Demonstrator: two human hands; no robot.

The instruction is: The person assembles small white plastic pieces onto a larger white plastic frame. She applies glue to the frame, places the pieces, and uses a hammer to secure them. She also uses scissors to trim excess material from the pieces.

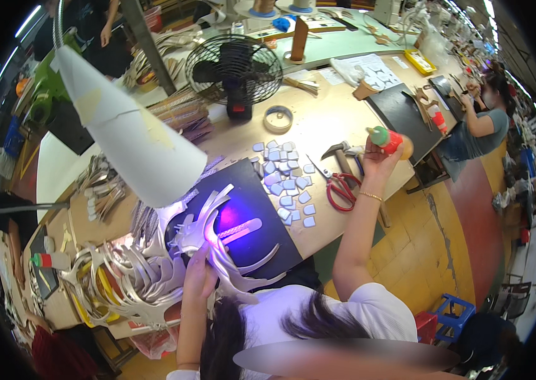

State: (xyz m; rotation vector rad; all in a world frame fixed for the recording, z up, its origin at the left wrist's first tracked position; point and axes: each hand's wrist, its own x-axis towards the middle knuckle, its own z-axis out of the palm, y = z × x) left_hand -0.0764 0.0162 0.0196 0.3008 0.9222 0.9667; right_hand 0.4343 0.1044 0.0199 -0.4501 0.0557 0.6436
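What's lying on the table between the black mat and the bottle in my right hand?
The head view shows small pale pieces nearest the black mat, then red-handled scissors and a hammer toward the bottle.

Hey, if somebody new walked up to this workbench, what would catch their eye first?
Probably the vivid violet glow on the black mat, beside the pale curved pieces in the left hand. Next, the big white cone looming at upper left, with a black fan to its right. Then the green-capped bottle with a red band, held up in the right hand.
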